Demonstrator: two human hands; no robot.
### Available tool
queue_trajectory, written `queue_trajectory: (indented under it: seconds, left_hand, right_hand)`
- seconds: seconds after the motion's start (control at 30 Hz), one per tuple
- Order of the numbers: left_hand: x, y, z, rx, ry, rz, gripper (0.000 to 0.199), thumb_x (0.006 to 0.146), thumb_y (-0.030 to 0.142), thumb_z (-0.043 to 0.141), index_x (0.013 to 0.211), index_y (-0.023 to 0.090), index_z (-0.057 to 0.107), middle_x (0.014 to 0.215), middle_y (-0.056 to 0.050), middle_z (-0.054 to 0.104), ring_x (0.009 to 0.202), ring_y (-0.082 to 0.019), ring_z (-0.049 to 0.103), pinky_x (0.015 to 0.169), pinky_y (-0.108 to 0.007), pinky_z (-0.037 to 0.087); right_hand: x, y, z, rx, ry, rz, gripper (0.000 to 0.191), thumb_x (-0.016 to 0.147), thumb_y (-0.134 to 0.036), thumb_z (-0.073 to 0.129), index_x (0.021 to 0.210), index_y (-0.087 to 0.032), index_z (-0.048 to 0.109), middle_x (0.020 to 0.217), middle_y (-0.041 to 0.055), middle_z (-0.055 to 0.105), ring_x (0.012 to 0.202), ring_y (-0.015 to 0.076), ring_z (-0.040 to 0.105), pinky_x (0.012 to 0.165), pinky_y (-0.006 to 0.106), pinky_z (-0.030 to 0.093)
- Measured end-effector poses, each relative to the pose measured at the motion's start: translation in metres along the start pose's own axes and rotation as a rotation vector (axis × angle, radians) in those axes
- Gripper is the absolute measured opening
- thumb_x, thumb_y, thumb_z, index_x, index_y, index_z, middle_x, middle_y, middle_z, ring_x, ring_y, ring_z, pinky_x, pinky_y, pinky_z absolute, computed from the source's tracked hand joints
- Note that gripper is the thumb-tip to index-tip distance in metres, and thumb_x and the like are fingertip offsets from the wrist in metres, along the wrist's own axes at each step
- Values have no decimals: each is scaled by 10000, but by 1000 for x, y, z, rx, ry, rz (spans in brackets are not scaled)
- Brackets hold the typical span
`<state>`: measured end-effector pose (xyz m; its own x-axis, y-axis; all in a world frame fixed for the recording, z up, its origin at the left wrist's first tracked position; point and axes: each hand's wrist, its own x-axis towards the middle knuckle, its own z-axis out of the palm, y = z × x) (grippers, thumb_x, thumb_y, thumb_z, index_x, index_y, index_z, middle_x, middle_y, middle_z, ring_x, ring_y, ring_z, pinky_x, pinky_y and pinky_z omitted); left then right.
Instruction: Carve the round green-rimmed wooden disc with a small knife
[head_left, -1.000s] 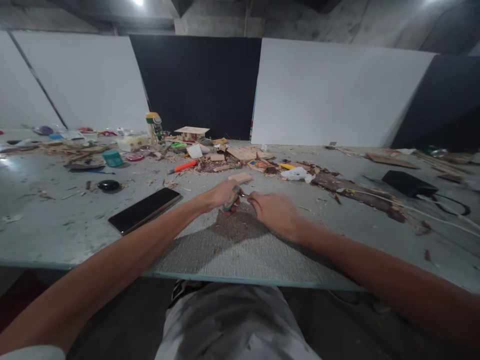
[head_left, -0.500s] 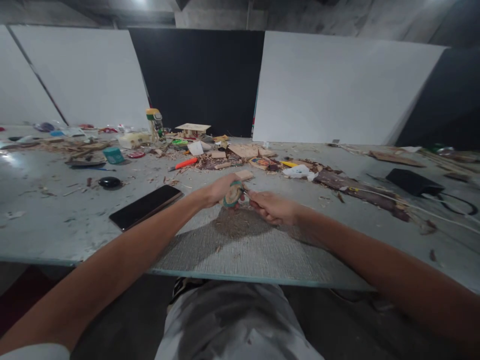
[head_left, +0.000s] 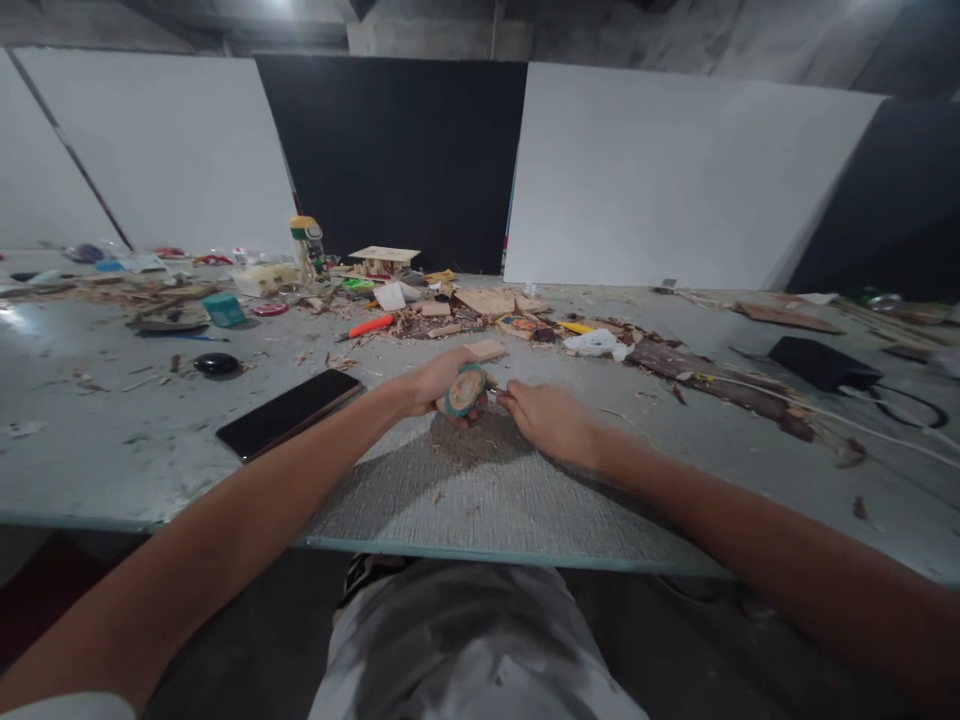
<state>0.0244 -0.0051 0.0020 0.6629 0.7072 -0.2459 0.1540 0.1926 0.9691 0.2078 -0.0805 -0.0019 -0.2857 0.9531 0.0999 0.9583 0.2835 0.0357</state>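
Fingers of my left hand [head_left: 437, 382] wrap round a small roundish wooden piece [head_left: 464, 390] with a blue-green rim and a pale tan face. My right hand [head_left: 544, 415] is closed on a thin, dark, slender tool [head_left: 493, 389], whose tip points at the right edge of the piece. Most of the tool is hidden in my fingers, so its kind cannot be made out. Beneath both hands lies a grey ribbed mat [head_left: 442, 510] with fine shavings on it. A pale wood block [head_left: 486, 350] lies just beyond my left hand.
Left of my hands lie a black phone [head_left: 291, 412] and a black mouse-like object [head_left: 216, 364]. Behind them are an orange-handled cutter [head_left: 370, 326], wood scraps and crumpled white tissue [head_left: 596, 343]. A bark strip [head_left: 720, 385], a cable and a black box [head_left: 823, 364] lie to the right.
My right hand has shifted slightly and its fingers are drawn a little away from the wooden piece. The piece has turned a little in my left hand, showing more of its face.
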Motion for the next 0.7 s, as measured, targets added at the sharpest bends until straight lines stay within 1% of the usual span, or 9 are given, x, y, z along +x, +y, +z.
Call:
queue_trajectory:
  seconds: [0.13, 0.23, 0.33, 0.4, 0.47, 0.6, 0.7]
  left_hand:
    - [-2, 1, 3, 43, 22, 6, 491, 863, 495, 397, 878, 83, 664, 672, -133, 651, 539, -209, 610, 465, -307, 478]
    - [-6, 2, 9, 106, 97, 69, 434, 882, 439, 394, 836, 88, 646, 677, -118, 646, 492, -178, 591, 439, -276, 450]
    - [-8, 2, 11, 143, 114, 128, 364, 891, 381, 395, 832, 109, 630, 684, -90, 642, 477, -150, 583, 430, -244, 428]
    - [-6, 0, 10, 143, 89, 134, 339, 892, 369, 396, 859, 127, 631, 682, -73, 641, 489, -147, 589, 434, -235, 426]
    - [-5, -1, 8, 143, 97, 130, 329, 891, 378, 404, 877, 140, 631, 681, -62, 644, 495, -144, 591, 439, -230, 425]
    - [-3, -1, 7, 209, 121, 119, 365, 886, 409, 409, 848, 125, 635, 687, -79, 650, 498, -139, 584, 437, -224, 417]
    - [-2, 0, 7, 233, 110, 121, 387, 879, 427, 404, 808, 119, 628, 686, -85, 642, 495, -141, 578, 428, -228, 412]
  right_hand:
    - [-2, -1, 2, -59, 18, 9, 437, 1021, -420, 241, 1101, -155, 579, 901, 144, 721, 788, 265, 674, 629, 317, 393]
    - [-1, -3, 2, -70, 30, 32, 456, 1017, -430, 244, 1134, -151, 585, 897, 155, 724, 782, 272, 680, 635, 324, 411]
    - [3, -7, -3, 53, -30, 21, 457, 1020, -348, 240, 1058, -135, 642, 963, 168, 725, 837, 251, 683, 689, 311, 432]
    - [7, -10, -6, 158, -94, -6, 469, 1016, -287, 229, 996, -131, 671, 1017, 164, 723, 887, 230, 680, 727, 288, 439]
    - [8, -12, -7, 191, -109, -9, 473, 1015, -276, 225, 989, -137, 676, 1035, 157, 724, 906, 223, 678, 739, 279, 444]
    - [4, -12, 0, -23, 21, 52, 461, 1016, -399, 242, 1095, -162, 629, 926, 160, 731, 816, 269, 693, 678, 332, 449]
    - [2, -11, 5, -136, 68, 28, 439, 1010, -422, 269, 1158, -164, 591, 885, 161, 727, 794, 289, 692, 668, 348, 449]
